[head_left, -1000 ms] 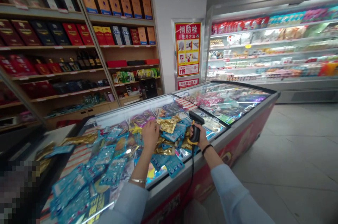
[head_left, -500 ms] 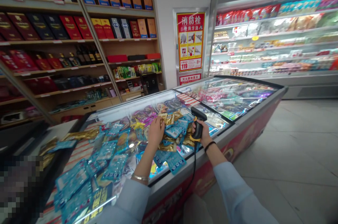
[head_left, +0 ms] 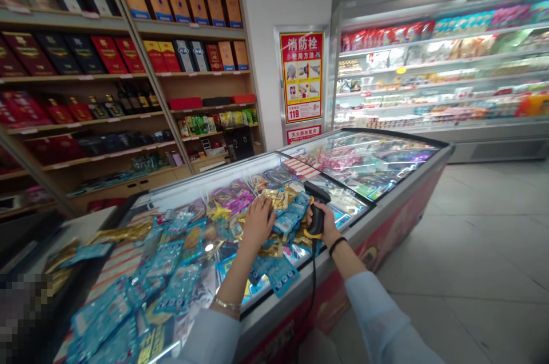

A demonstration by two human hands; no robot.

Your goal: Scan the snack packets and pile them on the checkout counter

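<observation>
My right hand (head_left: 323,221) is wrapped round the grip of a black and yellow barcode scanner (head_left: 316,216), whose head points up and left over a heap of packets. A cable hangs from its base. My left hand (head_left: 258,220) is closed on the edge of a gold snack packet (head_left: 279,198) at the top of the heap, its fingertips partly hidden. Blue packets (head_left: 291,216) lie between my hands, mixed with more gold ones. The heap rests on the glass lid of a chest freezer (head_left: 343,161).
More blue packets (head_left: 103,310) spread over the lid's left part. Gold packets (head_left: 124,234) lie near its left end. Shelves of boxed bottles (head_left: 103,55) stand behind, left of a fire-hydrant poster (head_left: 303,77). An open chiller (head_left: 429,78) stands at the back right.
My left hand has shifted slightly right over the gold packets. My right hand keeps hold of the barcode scanner. The whole view has turned a little to the right.
</observation>
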